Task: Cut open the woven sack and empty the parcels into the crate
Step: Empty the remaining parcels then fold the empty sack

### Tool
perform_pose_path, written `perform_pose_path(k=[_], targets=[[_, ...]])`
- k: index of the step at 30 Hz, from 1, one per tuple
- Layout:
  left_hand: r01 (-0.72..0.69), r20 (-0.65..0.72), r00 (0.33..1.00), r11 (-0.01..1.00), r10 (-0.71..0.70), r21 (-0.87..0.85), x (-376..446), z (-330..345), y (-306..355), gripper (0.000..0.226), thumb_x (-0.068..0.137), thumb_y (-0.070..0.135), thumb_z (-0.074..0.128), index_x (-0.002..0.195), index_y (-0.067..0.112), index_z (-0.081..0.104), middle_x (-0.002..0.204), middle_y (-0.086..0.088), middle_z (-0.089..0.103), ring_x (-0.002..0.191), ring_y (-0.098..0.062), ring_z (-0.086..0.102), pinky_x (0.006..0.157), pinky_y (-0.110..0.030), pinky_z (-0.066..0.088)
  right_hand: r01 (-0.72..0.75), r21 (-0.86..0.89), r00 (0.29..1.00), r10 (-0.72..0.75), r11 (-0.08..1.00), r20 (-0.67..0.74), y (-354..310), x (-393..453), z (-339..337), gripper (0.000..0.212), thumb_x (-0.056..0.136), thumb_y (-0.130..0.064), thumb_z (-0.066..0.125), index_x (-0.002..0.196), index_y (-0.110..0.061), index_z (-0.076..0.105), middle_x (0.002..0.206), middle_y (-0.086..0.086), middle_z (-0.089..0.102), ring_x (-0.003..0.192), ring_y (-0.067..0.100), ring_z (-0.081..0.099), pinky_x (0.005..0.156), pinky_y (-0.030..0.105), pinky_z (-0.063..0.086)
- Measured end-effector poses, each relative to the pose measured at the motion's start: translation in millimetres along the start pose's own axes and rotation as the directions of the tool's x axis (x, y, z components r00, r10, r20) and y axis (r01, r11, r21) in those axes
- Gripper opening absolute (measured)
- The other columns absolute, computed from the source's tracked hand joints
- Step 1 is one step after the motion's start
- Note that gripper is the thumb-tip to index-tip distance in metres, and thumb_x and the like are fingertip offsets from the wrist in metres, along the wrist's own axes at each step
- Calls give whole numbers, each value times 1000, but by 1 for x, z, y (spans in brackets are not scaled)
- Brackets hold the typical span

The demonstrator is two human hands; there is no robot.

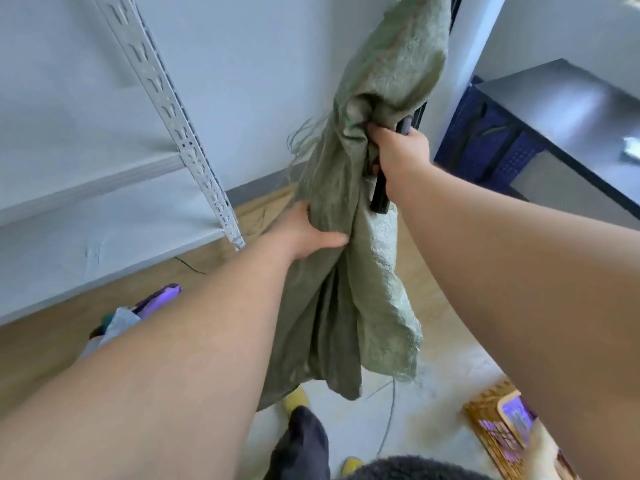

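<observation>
Green woven sack (349, 271) held up in mid-air, limp and folded, hanging lengthwise between both hands, frayed threads loose at upper left edge and at bottom hem

Left hand (308, 233): grip closed on a bunched fold at mid-height of sack, thumb across the front of the cloth, fingers hidden behind it

Right hand (401, 150): grip closed higher up, clamping gathered sack cloth together with a black handled tool (379, 199); tool body protruding below the wrist, upper end showing above the knuckles; blade not discernible

Wicker crate (498, 434) on floor at lower right, below right forearm, purple parcels visible inside; sack bottom hanging left of crate, not over it

Further parcels (138, 313), purple and grey, on wooden floor (41, 348) at lower left, partly hidden behind left forearm

Metal shelving upright (173, 112) at left, against pale wall; dark table (568, 109) at right, blue perforated bin (485, 147) beneath it

Yellow shoes (296, 398) and dark trouser leg visible at bottom centre
</observation>
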State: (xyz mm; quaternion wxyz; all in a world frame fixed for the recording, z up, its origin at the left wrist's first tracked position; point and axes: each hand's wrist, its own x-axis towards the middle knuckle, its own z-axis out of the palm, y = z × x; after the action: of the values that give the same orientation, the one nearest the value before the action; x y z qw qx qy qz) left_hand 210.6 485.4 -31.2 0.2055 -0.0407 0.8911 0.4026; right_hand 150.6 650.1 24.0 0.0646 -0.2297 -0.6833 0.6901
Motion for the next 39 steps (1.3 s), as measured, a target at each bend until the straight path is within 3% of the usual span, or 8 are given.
perform_pose_path(k=[7, 11, 17, 23, 28, 33, 36, 39], targets=[[-15, -168, 986, 998, 3, -67, 90, -26, 29, 15, 88, 23, 54, 99, 20, 63, 101, -8, 68, 91, -30, 65, 77, -37, 57, 27, -29, 1000, -27, 999, 8, -22, 67, 28, 16, 78, -27, 73, 79, -18, 61, 75, 4, 62, 60, 21, 56, 59, 32, 52], [45, -2, 998, 785, -58, -617, 133, -51, 57, 11, 92, 17, 55, 88, 23, 64, 81, -1, 72, 77, -21, 70, 60, -30, 57, 7, -181, 1000, -10, 983, -19, -35, 111, 43, 58, 69, -46, 77, 117, -19, 58, 113, 4, 64, 96, 24, 65, 87, 39, 55], [-3, -88, 992, 693, -87, -721, 194, -74, 103, 10, 92, 17, 54, 85, 18, 62, 89, -6, 71, 79, -23, 69, 55, -28, 56, -51, -263, 972, -13, 964, -235, -42, 158, 50, 92, 66, -61, 75, 140, -19, 38, 134, 3, 41, 91, 16, 48, 80, 32, 41], [-12, -171, 921, 412, -351, -911, 225, -93, 106, 18, 94, 7, 47, 103, 8, 62, 95, -13, 69, 79, -26, 69, 57, -40, 60, -81, -276, 987, 115, 958, 108, -23, 174, 58, 80, 61, -60, 80, 122, -18, 51, 110, 2, 60, 89, 20, 61, 85, 39, 55], [-80, -106, 987, 204, -122, -976, 227, -96, 121, 12, 98, 11, 48, 98, 8, 60, 94, -10, 68, 83, -22, 68, 69, -39, 59, 12, -312, 922, 111, 950, 371, 9, 177, 87, 50, 66, -33, 85, 108, -15, 64, 100, 1, 71, 90, 19, 68, 77, 33, 57], [-78, -329, 938, 858, -110, -508, 220, -66, 89, 78, 74, 51, 74, 139, 23, 41, 128, 10, 55, 110, -5, 58, 93, -30, 49, -92, -208, 984, 121, 974, 129, 18, 207, 71, 13, 79, -23, 69, 74, -23, 57, 78, -2, 65, 82, 24, 65, 81, 35, 55], [112, -161, 974, 954, -161, -277, 204, -17, 54, 121, 57, 54, 85, 151, 26, 14, 152, 4, 34, 137, -16, 37, 113, -36, 30, -182, -192, 948, 224, 964, 226, 9, 223, 66, 31, 84, -33, 68, 106, -12, 65, 108, 8, 69, 102, 29, 66, 93, 42, 53], [216, -63, 972, 969, -225, -121, 199, 50, 42, 91, 70, 44, 80, 144, 27, 30, 138, 4, 52, 128, -25, 47, 112, -50, 28, -179, -226, 923, 243, 957, 297, 2, 236, 67, 48, 85, -32, 67, 124, -7, 57, 114, 10, 65, 107, 29, 64, 95, 45, 52]])
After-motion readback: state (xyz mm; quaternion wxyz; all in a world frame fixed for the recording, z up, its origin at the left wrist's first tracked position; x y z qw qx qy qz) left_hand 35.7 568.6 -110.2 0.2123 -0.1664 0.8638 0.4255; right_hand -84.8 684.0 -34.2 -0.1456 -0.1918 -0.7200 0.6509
